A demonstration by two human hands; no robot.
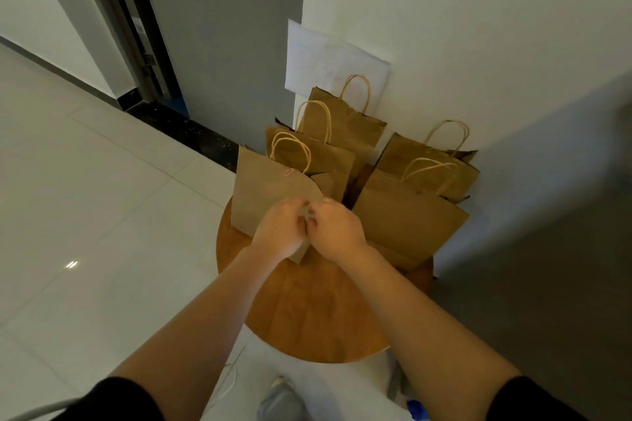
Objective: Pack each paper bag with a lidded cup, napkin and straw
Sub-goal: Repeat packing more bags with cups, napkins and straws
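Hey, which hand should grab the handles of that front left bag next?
Left, probably. The left hand lies directly below the front left bag's handles; the right hand sits nearer the front right bag. Both hands are curled together around something small.

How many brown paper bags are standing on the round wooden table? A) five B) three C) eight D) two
A, five: three bags line up on the left, the front one under both hands, then one and one behind it, plus two on the right, all on the table.
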